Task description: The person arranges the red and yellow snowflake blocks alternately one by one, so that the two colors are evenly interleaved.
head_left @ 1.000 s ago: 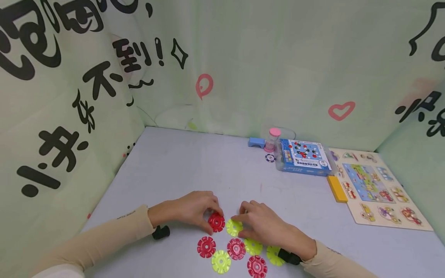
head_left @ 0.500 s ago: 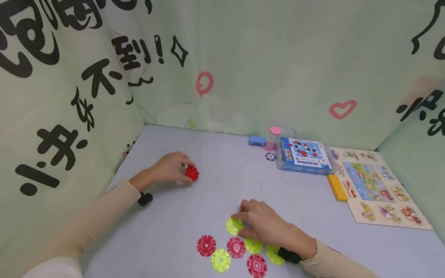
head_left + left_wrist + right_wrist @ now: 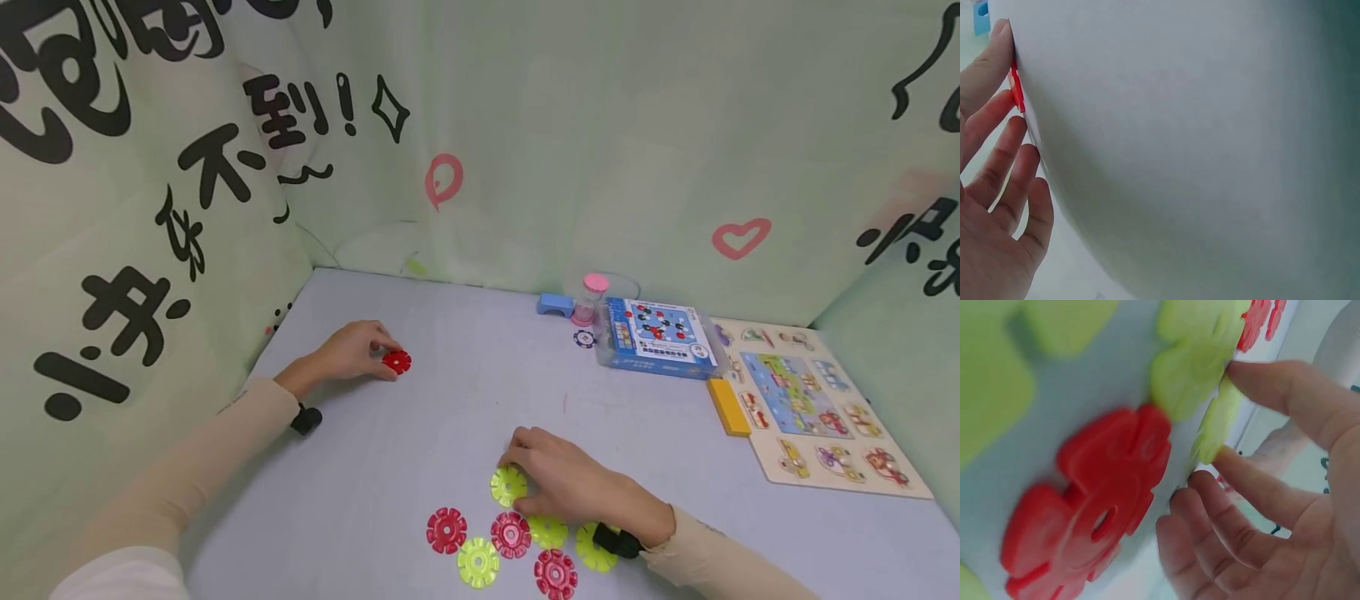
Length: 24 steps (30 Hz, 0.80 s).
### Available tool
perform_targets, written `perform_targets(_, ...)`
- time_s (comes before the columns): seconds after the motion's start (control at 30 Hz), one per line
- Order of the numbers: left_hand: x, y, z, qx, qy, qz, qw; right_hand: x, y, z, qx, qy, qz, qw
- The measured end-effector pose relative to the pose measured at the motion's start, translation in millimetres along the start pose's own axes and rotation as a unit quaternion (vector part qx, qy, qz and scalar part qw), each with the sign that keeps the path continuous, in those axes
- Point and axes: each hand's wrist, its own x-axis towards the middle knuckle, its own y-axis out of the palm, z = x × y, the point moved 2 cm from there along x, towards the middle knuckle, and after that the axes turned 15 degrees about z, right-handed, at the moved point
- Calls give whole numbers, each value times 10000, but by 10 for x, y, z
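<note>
Left-hand fingers are pinched on a red disc; a yellow disc is apparently gripped between right-hand fingers.

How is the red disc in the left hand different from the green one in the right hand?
The red disc is bright red; the green disc is yellowish green. The red disc is off by itself, farther back; the green disc is close to other discs. Both are round with notched rims.

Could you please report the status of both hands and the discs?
Left hand pinching red disc, apart from the others. Right hand pinching yellow-green disc, beside the rest. Blue box farther off, apparently blocking neither.
</note>
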Motion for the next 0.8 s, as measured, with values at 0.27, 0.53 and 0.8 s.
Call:
perform_targets(0.27,19,7,-1,-7,-140,56,9999,17,-28,15,645,-66,86,9979)
perform_targets(0.53,-2,-2,-29,-130,-166,66,9998,21,-53,14,1022,-351,260,9938)
perform_targets(0.8,-38,-16,-57,-28,-200,62,9998,95,-128,11,97,-177,62,9998)
